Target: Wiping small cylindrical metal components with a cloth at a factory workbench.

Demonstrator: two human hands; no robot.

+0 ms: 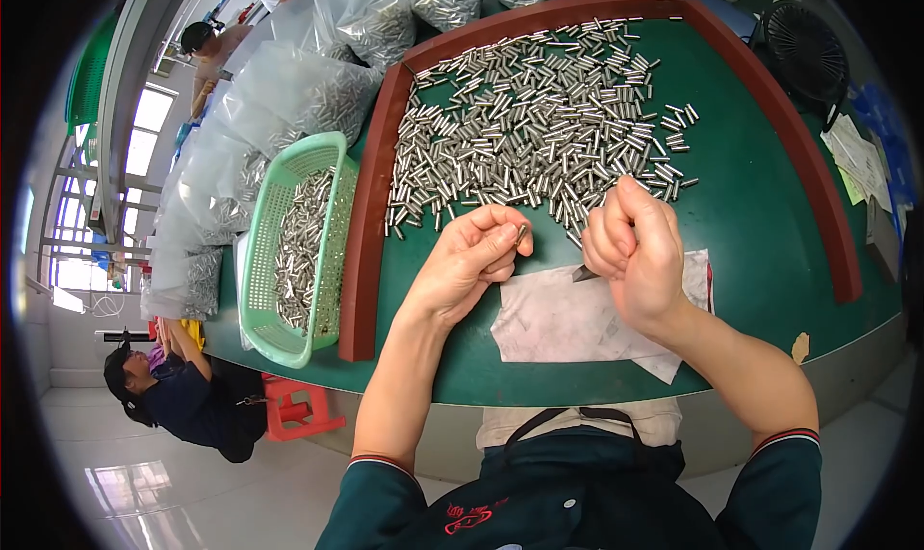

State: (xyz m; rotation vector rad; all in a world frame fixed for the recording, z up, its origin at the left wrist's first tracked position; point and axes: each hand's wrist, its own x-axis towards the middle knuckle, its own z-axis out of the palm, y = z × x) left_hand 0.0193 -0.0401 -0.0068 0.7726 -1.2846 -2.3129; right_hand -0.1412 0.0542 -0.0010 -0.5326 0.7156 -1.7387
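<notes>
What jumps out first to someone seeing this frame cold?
The big heap of small metal pins spread over the green table, fenced by a red-brown frame. In front of it, the left hand pinches a single pin in its fingers, and the right hand is closed around a small dark tool above a sheet of paper. On the left sits a green plastic basket of more pins.

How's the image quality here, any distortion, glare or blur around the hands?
Head view: strong fisheye bend, the red-brown raised table border curves and the corners go black; bright window glare on the glossy floor at lower left; the left hand, its small metal pin and the right hand look fairly sharp.
</notes>
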